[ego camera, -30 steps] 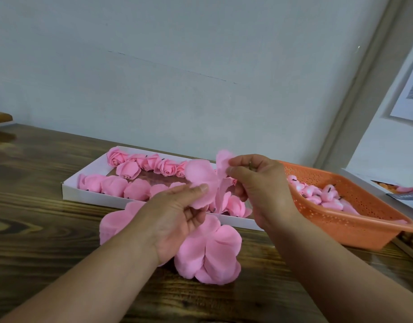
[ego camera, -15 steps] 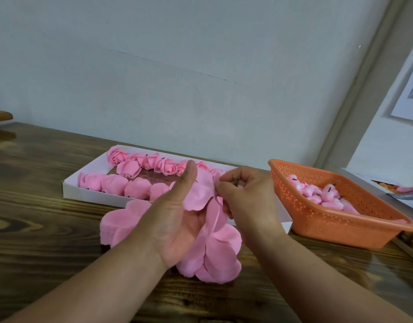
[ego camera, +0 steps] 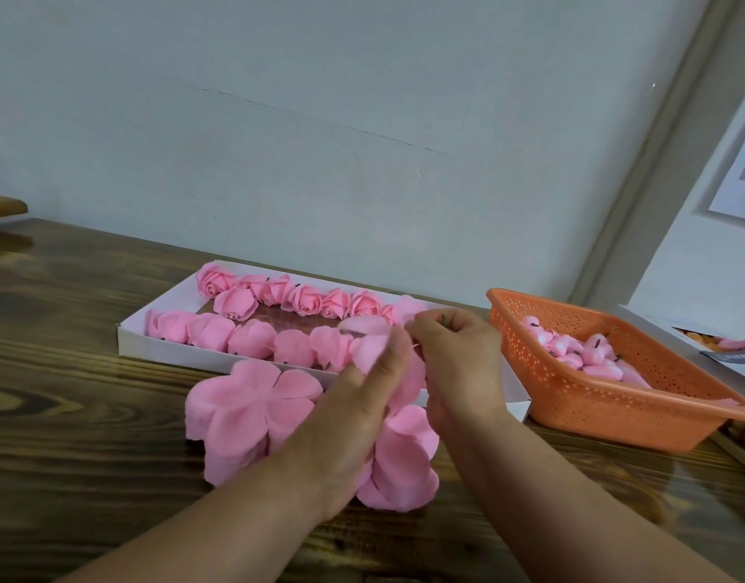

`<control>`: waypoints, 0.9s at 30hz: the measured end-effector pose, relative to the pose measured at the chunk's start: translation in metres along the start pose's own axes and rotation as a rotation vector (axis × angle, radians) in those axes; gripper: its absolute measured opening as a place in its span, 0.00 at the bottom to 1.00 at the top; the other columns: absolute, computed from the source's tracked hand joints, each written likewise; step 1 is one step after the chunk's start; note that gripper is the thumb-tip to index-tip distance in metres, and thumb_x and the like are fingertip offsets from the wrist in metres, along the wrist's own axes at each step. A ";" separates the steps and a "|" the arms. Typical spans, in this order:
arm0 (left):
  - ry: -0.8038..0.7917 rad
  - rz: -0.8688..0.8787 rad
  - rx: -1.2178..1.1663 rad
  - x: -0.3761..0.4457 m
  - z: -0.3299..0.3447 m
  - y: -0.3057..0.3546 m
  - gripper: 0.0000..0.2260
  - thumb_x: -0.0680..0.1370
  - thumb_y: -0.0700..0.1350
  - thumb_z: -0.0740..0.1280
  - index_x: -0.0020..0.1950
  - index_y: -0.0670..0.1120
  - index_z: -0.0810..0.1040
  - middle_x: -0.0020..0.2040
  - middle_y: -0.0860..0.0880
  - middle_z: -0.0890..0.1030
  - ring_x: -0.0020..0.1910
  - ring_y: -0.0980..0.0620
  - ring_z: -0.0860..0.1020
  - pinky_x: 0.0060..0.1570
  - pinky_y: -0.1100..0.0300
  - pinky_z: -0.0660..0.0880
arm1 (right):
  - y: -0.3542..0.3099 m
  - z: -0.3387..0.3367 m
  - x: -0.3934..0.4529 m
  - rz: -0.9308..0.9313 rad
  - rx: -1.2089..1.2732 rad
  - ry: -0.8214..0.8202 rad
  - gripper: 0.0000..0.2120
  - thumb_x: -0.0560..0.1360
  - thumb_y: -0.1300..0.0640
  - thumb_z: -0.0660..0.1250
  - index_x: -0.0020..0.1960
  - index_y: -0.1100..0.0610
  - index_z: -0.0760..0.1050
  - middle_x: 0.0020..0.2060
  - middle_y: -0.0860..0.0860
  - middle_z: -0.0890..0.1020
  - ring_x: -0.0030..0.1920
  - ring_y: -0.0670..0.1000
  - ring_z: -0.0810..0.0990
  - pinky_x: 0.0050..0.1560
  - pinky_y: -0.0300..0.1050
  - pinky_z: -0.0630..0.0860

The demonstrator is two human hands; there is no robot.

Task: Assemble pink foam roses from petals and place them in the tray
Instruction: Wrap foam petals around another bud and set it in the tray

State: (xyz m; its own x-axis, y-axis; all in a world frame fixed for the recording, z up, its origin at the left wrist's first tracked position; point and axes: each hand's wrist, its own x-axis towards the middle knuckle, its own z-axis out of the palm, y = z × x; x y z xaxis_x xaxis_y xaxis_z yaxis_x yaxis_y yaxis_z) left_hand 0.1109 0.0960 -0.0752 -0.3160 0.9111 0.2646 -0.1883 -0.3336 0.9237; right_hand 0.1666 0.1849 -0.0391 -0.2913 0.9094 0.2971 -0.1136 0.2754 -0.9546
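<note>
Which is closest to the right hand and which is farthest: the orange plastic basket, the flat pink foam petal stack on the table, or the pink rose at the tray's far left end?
From the right hand, in the head view:
1. Orange plastic basket, just to its right.
2. Flat pink foam petal stack, to its left, nearer the person.
3. Pink rose in the white tray's far left corner.

We see two rows of pink roses (ego camera: 307,300) lying in the white tray (ego camera: 135,330) toward the table's far edge, two stacks of flat five-lobed petals (ego camera: 244,397) just before its near wall, and one half-wrapped rose (ego camera: 373,342) held above them.
</note>
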 end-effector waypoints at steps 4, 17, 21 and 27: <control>0.127 0.041 0.327 -0.004 0.001 0.006 0.29 0.68 0.72 0.62 0.58 0.52 0.78 0.47 0.59 0.84 0.49 0.66 0.80 0.48 0.70 0.75 | -0.003 0.001 -0.011 -0.029 -0.034 -0.060 0.06 0.68 0.73 0.65 0.34 0.66 0.75 0.26 0.55 0.76 0.27 0.53 0.73 0.28 0.41 0.71; 0.579 -0.131 0.287 0.003 -0.019 0.031 0.16 0.80 0.57 0.60 0.53 0.47 0.80 0.49 0.45 0.83 0.48 0.46 0.80 0.36 0.59 0.71 | -0.019 -0.022 -0.011 -0.035 -0.183 -0.289 0.10 0.63 0.54 0.62 0.42 0.57 0.75 0.29 0.48 0.77 0.30 0.49 0.72 0.30 0.41 0.67; 0.669 -0.187 0.164 0.007 -0.019 0.028 0.14 0.78 0.57 0.64 0.49 0.47 0.80 0.50 0.44 0.82 0.50 0.43 0.80 0.48 0.51 0.77 | -0.030 -0.033 -0.003 -0.109 -0.319 -0.415 0.06 0.68 0.63 0.63 0.42 0.59 0.78 0.32 0.50 0.80 0.31 0.47 0.73 0.33 0.43 0.68; 0.688 -0.215 0.195 0.010 -0.021 0.023 0.16 0.78 0.60 0.61 0.50 0.48 0.78 0.45 0.48 0.81 0.39 0.52 0.77 0.28 0.62 0.65 | -0.039 -0.037 -0.001 -0.360 -0.562 -0.753 0.14 0.76 0.61 0.66 0.61 0.50 0.76 0.30 0.30 0.77 0.28 0.36 0.75 0.30 0.28 0.69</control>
State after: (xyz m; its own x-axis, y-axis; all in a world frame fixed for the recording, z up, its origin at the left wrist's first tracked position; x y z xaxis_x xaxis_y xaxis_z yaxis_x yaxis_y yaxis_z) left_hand 0.0834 0.0924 -0.0573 -0.8131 0.5732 -0.1014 -0.1636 -0.0579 0.9848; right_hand 0.2064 0.1846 -0.0029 -0.8745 0.3627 0.3218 0.0952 0.7791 -0.6196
